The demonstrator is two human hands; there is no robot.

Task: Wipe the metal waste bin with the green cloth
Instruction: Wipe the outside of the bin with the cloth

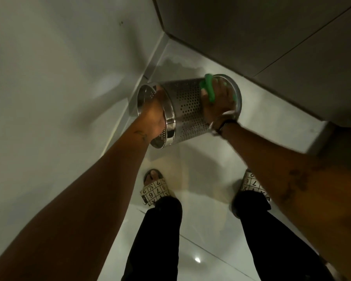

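Note:
The perforated metal waste bin (187, 110) is held on its side in the air above the floor, its open mouth to the left. My left hand (156, 114) reaches into that mouth and grips the shiny rim. My right hand (217, 98) presses the green cloth (208, 87) against the bin's wall near its base end at the right. The cloth shows only as a strip past my fingers; the rest is hidden under the hand.
A pale wall (49, 78) stands at the left and a grey panel (272, 37) at the upper right, meeting in a corner behind the bin. My feet in patterned slippers (155, 189) stand on the glossy tiled floor (201, 230) below.

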